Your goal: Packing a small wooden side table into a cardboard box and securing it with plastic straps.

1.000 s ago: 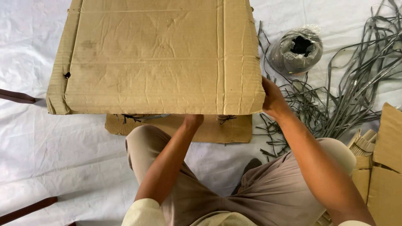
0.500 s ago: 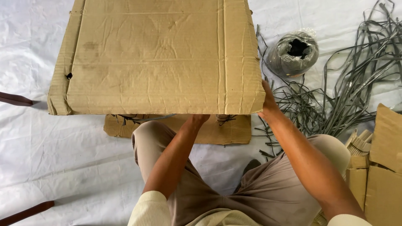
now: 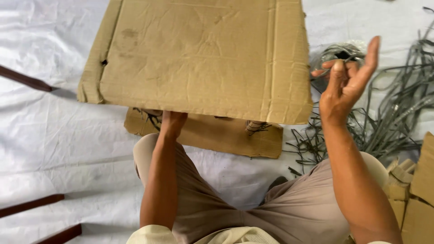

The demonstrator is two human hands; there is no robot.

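Observation:
A large creased brown cardboard sheet (image 3: 199, 54) is held up over the white ground cloth. My left hand (image 3: 172, 119) grips its near edge from below, with the fingers hidden under the sheet. My right hand (image 3: 346, 83) is raised in the air just off the sheet's right edge, touching nothing. Its fingers are loosely curled and apart, and nothing shows in them. A smaller cardboard piece (image 3: 217, 135) lies flat under the big sheet, in front of my knees.
A roll of grey strapping (image 3: 339, 52) sits behind my right hand, with loose grey straps (image 3: 398, 117) spread to the right. Cardboard scraps (image 3: 416, 190) pile at the right edge. Dark wooden sticks (image 3: 25, 79) (image 3: 31, 205) lie on the white cloth (image 3: 54, 144) at left.
My right hand has let go of the sheet's right corner and risen away to the right. The left hand still holds the near edge, and the sheet has tilted slightly.

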